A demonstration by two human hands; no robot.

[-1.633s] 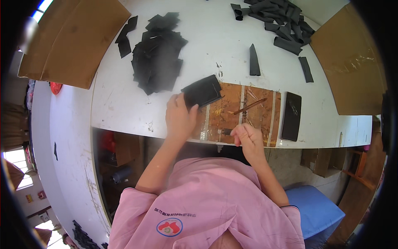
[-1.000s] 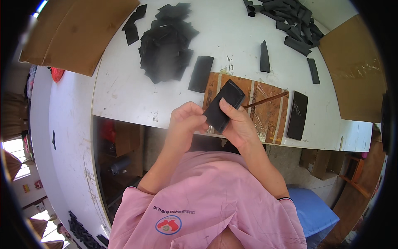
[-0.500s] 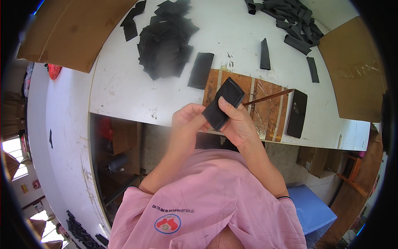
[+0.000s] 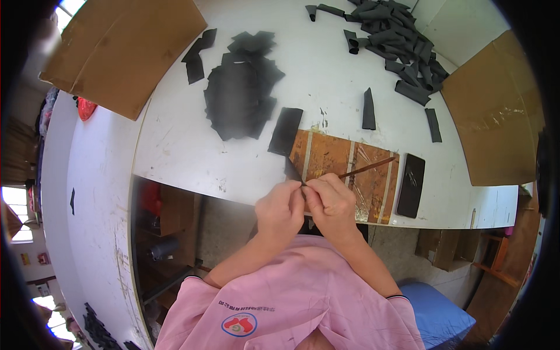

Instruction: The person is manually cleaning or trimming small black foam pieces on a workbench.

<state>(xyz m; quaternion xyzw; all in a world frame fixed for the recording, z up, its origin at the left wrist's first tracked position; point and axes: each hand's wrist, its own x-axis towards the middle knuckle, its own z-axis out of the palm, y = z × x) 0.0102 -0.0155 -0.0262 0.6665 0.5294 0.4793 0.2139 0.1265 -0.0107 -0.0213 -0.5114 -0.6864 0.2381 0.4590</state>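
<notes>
Close together at the table's front edge, my two hands pinch a small black fabric piece (image 4: 293,170). It is turned nearly edge-on, so most of it is hidden behind the fingers. My left hand (image 4: 280,210) is closed on its near end. My right hand (image 4: 331,204) meets it there with thumb and fingers pressed together. A thin brown stick (image 4: 367,167) juts rightward from the right hand and seems to be held in it. Below lies a worn brown board (image 4: 332,153) with pale tape strips. Just beyond the fabric rests a flat black rectangle (image 4: 286,131).
A stack of black pieces (image 4: 239,96) lies left of centre. Rolled black pieces (image 4: 402,44) heap at the far right, with two single ones nearer. A black phone (image 4: 411,186) lies right of the board. Cardboard boxes (image 4: 125,52) flank the table.
The fabric piece has turned from showing its broad face to nearly edge-on. Both hands have drawn together at its near end. The stick has shifted left with my right hand. The view has tilted slightly.
</notes>
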